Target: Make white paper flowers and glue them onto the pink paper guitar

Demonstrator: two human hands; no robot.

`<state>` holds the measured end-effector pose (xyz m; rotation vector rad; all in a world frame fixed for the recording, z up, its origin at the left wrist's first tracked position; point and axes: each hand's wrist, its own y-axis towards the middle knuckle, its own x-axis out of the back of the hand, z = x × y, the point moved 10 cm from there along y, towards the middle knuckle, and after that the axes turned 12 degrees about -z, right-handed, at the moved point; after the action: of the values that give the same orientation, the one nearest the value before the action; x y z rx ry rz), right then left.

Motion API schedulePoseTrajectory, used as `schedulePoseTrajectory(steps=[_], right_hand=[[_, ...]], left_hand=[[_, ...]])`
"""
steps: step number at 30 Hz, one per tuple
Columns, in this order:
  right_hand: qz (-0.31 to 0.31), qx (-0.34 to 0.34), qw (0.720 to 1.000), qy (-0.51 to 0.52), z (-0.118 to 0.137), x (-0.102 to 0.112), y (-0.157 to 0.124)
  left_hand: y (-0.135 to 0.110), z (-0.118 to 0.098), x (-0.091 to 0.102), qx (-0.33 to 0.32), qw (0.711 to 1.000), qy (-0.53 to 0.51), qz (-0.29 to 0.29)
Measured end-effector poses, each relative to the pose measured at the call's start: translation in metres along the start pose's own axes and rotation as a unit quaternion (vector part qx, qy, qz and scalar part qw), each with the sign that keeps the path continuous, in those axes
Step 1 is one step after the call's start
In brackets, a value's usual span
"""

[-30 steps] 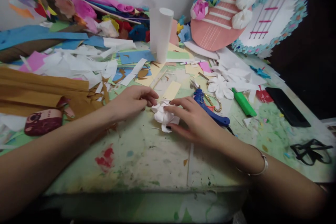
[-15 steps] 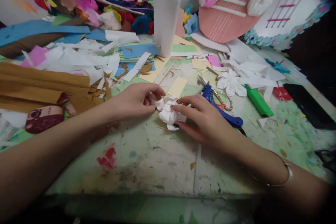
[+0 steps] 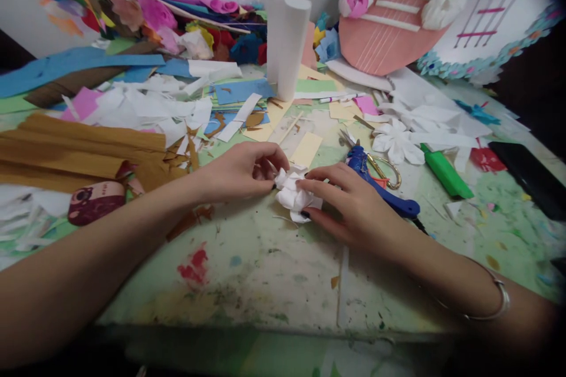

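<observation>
A small white paper flower (image 3: 292, 195) lies on the paint-stained green table (image 3: 265, 271) in the middle of the view. My left hand (image 3: 241, 171) is curled at the flower's left edge, its fingertips pinching the paper. My right hand (image 3: 349, 203) rests on the flower's right side with fingers pressed over it. Just behind my right hand lie a blue glue gun (image 3: 382, 185) and scissors (image 3: 375, 165) with gold handles.
Scraps of white, blue and brown paper (image 3: 132, 112) cover the left and back. A white paper tube (image 3: 286, 47) stands upright at the back. A finished white flower (image 3: 395, 141), a green marker (image 3: 444, 172), a black phone (image 3: 526, 174) and pink guitar-shaped crafts (image 3: 389, 29) lie right.
Both hands stay on the white flower and have closed in tighter on it. The view has shifted slightly, so everything sits a little further right.
</observation>
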<state>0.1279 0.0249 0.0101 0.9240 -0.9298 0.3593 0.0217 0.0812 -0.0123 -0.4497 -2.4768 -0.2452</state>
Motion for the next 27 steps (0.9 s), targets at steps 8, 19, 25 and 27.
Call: schedulePoseTrajectory(steps=[8,19,25,27], right_hand=[[-0.001,-0.005,1.0,0.005,0.0004,0.0011,0.0002],[0.0,0.008,1.0,-0.009,0.0023,-0.001,-0.0003],[-0.006,0.001,1.0,-0.014,0.0022,0.0013,-0.0006],[-0.007,-0.004,1.0,-0.015,0.0014,0.0019,-0.0006]], left_hand=[[-0.002,-0.0024,-0.0025,-0.006,0.996,-0.093,0.008],[-0.003,-0.0062,-0.0024,-0.003,0.991,-0.137,0.003],[-0.0022,-0.0075,0.0039,-0.014,0.984,-0.178,-0.017],[-0.002,-0.0087,0.0058,-0.022,0.983,-0.178,-0.025]])
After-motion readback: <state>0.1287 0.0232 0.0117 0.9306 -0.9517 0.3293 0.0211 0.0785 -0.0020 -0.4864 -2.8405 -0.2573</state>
